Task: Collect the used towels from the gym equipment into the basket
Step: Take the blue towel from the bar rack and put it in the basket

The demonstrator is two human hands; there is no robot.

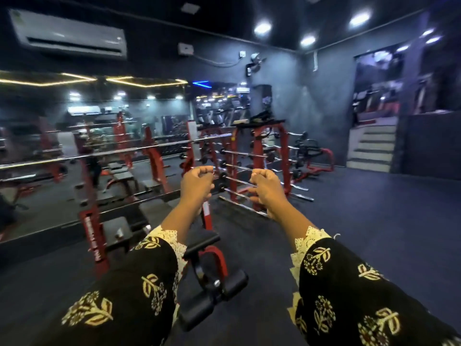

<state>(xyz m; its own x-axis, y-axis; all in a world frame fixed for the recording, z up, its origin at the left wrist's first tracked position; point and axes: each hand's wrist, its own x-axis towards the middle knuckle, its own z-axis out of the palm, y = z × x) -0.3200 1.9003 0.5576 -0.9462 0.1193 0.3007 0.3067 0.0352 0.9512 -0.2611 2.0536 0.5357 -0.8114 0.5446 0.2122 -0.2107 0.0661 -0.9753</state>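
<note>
There is only one view, from a wide-angle camera on the person's head, and it faces forward and a little down over the floor toward the red rack and the far wall. The sleeves fill the bottom edge, very near the lens, while the left hand and right hand are in the middle of the view. The bench is close below them, the stairs are far at the right, and straight lines bend near the edges.
</note>
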